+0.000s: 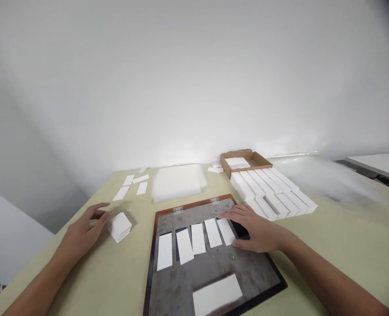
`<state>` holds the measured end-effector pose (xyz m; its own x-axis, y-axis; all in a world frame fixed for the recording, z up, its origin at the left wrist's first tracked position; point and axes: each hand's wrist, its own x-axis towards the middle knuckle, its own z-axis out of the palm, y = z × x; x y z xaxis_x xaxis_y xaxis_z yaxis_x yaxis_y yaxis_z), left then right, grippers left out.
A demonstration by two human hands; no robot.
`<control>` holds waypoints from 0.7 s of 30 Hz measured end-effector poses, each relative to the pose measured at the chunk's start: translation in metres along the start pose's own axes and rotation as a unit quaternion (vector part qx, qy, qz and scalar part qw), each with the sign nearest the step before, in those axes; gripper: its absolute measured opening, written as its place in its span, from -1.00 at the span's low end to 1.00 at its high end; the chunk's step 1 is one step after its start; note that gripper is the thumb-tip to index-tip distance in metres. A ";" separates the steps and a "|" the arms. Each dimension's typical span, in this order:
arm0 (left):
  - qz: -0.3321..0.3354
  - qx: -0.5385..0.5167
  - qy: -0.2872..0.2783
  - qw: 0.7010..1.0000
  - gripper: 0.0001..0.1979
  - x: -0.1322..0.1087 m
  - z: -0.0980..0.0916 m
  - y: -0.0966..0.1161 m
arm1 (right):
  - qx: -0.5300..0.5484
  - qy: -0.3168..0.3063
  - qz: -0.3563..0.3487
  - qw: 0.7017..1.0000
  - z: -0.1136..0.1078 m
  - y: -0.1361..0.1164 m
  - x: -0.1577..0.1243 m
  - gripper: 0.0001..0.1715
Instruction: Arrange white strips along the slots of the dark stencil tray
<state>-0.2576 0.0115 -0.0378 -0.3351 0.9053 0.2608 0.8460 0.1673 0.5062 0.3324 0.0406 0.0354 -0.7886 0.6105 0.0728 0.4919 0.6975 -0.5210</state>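
A dark metal board (214,267) with a brown frame and two hinges lies in front of me on the yellowish table. Several white paper strips (197,239) lie side by side across its upper half, and a wider white sheet (217,294) lies at its near edge. My right hand (255,230) rests flat on the board at the right end of the row, fingers stretched onto the last strip. My left hand (85,228) lies on the table with fingers spread, its fingertips touching a small stack of white cards (119,226).
A stack of translucent sheets (178,181) lies behind the board. Loose white strips (130,184) sit at the far left. Rows of white boxes (273,193) and an open cardboard tray (243,162) are at the right, near the white wall.
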 end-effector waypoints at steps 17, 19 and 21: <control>0.011 0.001 0.001 1.000 -0.55 -0.001 0.000 0.000 | -0.013 0.022 0.003 1.000 0.003 0.000 0.002 -0.16; 0.011 0.002 0.002 1.000 -0.54 -0.001 0.000 0.000 | -0.012 0.025 0.002 1.000 0.004 0.001 0.002 -0.16; 0.010 0.004 0.000 1.000 -0.53 -0.001 0.000 -0.001 | -0.011 0.028 0.000 1.000 0.004 0.002 0.002 -0.16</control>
<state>-0.2577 0.0106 -0.0385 -0.3184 0.9082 0.2717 0.8557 0.1521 0.4946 0.3301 0.0412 0.0309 -0.7663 0.6310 0.1206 0.5014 0.7049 -0.5017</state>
